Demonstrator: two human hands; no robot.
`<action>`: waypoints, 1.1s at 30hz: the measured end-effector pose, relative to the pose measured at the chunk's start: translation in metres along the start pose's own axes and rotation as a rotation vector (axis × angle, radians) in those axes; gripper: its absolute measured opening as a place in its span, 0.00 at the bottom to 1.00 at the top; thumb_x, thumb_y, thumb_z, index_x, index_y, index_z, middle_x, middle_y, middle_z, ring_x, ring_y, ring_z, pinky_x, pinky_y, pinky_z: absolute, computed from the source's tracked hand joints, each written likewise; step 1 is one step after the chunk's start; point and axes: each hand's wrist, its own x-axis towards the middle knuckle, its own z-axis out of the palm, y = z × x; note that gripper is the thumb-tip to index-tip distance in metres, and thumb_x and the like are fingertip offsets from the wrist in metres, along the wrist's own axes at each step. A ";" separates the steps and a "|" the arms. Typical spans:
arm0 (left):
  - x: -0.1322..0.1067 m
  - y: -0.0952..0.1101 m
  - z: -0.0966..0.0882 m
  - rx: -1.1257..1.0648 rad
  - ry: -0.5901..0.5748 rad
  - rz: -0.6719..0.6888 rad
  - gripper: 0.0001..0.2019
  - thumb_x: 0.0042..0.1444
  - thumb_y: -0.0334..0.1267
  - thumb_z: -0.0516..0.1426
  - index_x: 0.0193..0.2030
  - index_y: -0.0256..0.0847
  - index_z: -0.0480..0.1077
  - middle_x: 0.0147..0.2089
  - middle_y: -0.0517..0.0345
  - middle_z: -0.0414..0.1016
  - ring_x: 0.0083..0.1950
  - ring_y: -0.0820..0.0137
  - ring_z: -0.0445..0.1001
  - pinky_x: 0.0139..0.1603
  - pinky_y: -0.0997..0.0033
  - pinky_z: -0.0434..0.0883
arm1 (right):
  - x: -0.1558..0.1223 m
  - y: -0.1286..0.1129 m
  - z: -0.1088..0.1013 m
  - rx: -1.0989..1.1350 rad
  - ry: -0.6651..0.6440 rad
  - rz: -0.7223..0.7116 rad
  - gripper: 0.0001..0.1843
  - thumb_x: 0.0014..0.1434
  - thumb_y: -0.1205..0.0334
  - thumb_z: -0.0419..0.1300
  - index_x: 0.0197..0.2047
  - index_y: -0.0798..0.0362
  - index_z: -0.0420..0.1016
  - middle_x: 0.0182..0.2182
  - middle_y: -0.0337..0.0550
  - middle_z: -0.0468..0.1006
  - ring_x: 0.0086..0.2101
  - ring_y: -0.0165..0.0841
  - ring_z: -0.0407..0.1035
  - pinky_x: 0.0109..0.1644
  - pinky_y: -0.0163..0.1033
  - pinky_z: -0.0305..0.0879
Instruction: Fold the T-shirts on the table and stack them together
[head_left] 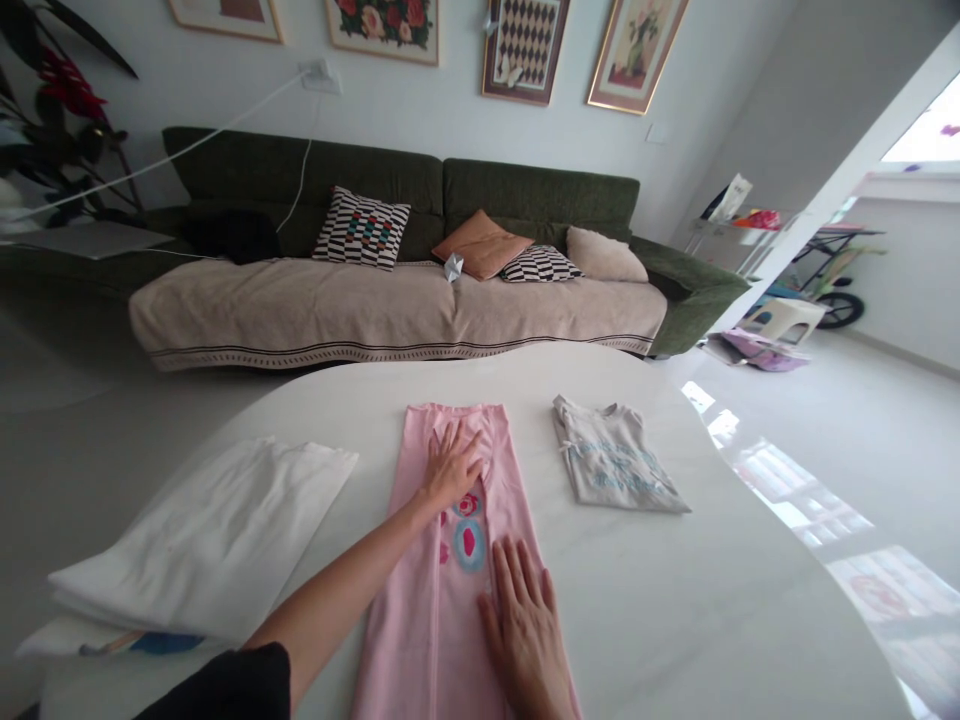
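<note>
A pink garment with a printed pattern of red and blue rounds [442,590] lies folded lengthwise on the white round table [660,620]. My left hand [450,465] presses flat on its upper part, fingers spread, and a black sleeve covers the forearm. My right hand [523,630] rests flat on the garment's lower right edge, gripping nothing. A folded grey T-shirt with pale blue lettering [615,460] lies to the right, apart from both hands. A folded white cloth [210,535] lies on a printed garment [112,638] to the left.
Beyond the table stands a dark green sofa [397,190] with a beige throw and several cushions. Framed pictures hang on the wall above it. A plant stands at the far left; a shelf, stool and bicycle wheel show at the right.
</note>
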 end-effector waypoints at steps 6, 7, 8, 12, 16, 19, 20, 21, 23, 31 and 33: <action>-0.005 0.002 0.006 -0.007 -0.084 -0.022 0.23 0.58 0.52 0.42 0.61 0.56 0.52 0.66 0.59 0.47 0.66 0.57 0.39 0.60 0.42 0.41 | -0.001 0.001 0.003 0.015 -0.001 -0.002 0.29 0.61 0.51 0.39 0.64 0.49 0.39 0.62 0.39 0.44 0.61 0.38 0.40 0.60 0.51 0.44; -0.003 0.003 0.003 -0.002 -0.098 -0.030 0.23 0.58 0.51 0.43 0.60 0.57 0.52 0.66 0.59 0.47 0.66 0.57 0.39 0.60 0.42 0.42 | -0.001 0.001 0.003 0.019 -0.006 0.000 0.29 0.61 0.51 0.39 0.64 0.50 0.39 0.62 0.39 0.44 0.61 0.38 0.39 0.61 0.51 0.43; -0.002 0.006 -0.001 0.002 -0.121 -0.047 0.23 0.58 0.51 0.43 0.60 0.56 0.52 0.66 0.58 0.47 0.66 0.57 0.40 0.59 0.42 0.43 | -0.001 0.000 0.003 0.023 -0.013 0.001 0.29 0.61 0.52 0.39 0.64 0.50 0.40 0.62 0.39 0.45 0.61 0.38 0.39 0.61 0.51 0.43; -0.035 0.032 -0.028 0.000 -0.112 -0.131 0.27 0.58 0.49 0.45 0.63 0.46 0.48 0.67 0.48 0.42 0.66 0.52 0.39 0.56 0.39 0.48 | -0.002 -0.001 -0.002 0.030 -0.035 0.004 0.29 0.61 0.53 0.40 0.64 0.50 0.41 0.62 0.40 0.45 0.61 0.37 0.39 0.61 0.50 0.41; -0.144 0.056 -0.053 -0.045 -0.031 0.005 0.29 0.59 0.46 0.43 0.65 0.44 0.38 0.67 0.49 0.36 0.67 0.58 0.36 0.59 0.46 0.49 | -0.004 -0.004 -0.006 0.013 -0.030 0.003 0.29 0.60 0.53 0.40 0.64 0.51 0.42 0.62 0.40 0.45 0.61 0.36 0.37 0.61 0.49 0.40; -0.237 0.054 -0.060 -0.045 -0.126 0.105 0.33 0.57 0.47 0.47 0.65 0.45 0.35 0.68 0.52 0.36 0.67 0.59 0.36 0.60 0.48 0.49 | -0.005 -0.008 -0.007 -0.005 -0.062 0.014 0.29 0.61 0.53 0.38 0.64 0.52 0.41 0.63 0.40 0.44 0.62 0.36 0.35 0.61 0.51 0.37; -0.261 0.050 -0.061 -0.032 -0.164 0.108 0.34 0.56 0.48 0.49 0.65 0.45 0.36 0.67 0.51 0.36 0.66 0.57 0.37 0.60 0.47 0.49 | -0.005 -0.009 -0.009 -0.007 -0.086 0.027 0.29 0.61 0.53 0.37 0.64 0.53 0.40 0.63 0.41 0.44 0.62 0.36 0.34 0.61 0.51 0.37; -0.280 0.046 -0.062 -0.014 -0.200 0.107 0.36 0.54 0.48 0.50 0.65 0.44 0.37 0.67 0.50 0.37 0.66 0.55 0.37 0.60 0.46 0.50 | -0.005 -0.011 -0.011 -0.006 -0.115 0.041 0.29 0.61 0.53 0.37 0.64 0.53 0.40 0.63 0.42 0.43 0.62 0.36 0.33 0.61 0.51 0.37; -0.302 0.036 -0.064 0.025 -0.247 0.111 0.36 0.53 0.48 0.53 0.65 0.45 0.39 0.67 0.50 0.38 0.66 0.54 0.37 0.59 0.45 0.49 | -0.004 -0.015 -0.017 0.009 -0.187 0.059 0.31 0.61 0.51 0.36 0.64 0.54 0.37 0.63 0.43 0.41 0.62 0.36 0.32 0.61 0.53 0.36; -0.302 0.023 -0.071 0.120 -0.257 0.225 0.30 0.56 0.36 0.51 0.63 0.51 0.43 0.66 0.55 0.44 0.66 0.61 0.44 0.59 0.52 0.54 | -0.057 -0.005 -0.053 0.083 -0.411 0.056 0.47 0.51 0.40 0.50 0.64 0.53 0.32 0.64 0.49 0.33 0.61 0.42 0.24 0.57 0.59 0.43; -0.304 0.022 -0.070 0.133 -0.235 0.239 0.31 0.56 0.35 0.51 0.64 0.51 0.43 0.66 0.55 0.45 0.65 0.61 0.44 0.59 0.53 0.55 | -0.080 -0.006 -0.049 0.023 -0.449 0.063 0.51 0.46 0.49 0.59 0.64 0.53 0.32 0.64 0.51 0.33 0.61 0.46 0.26 0.56 0.59 0.46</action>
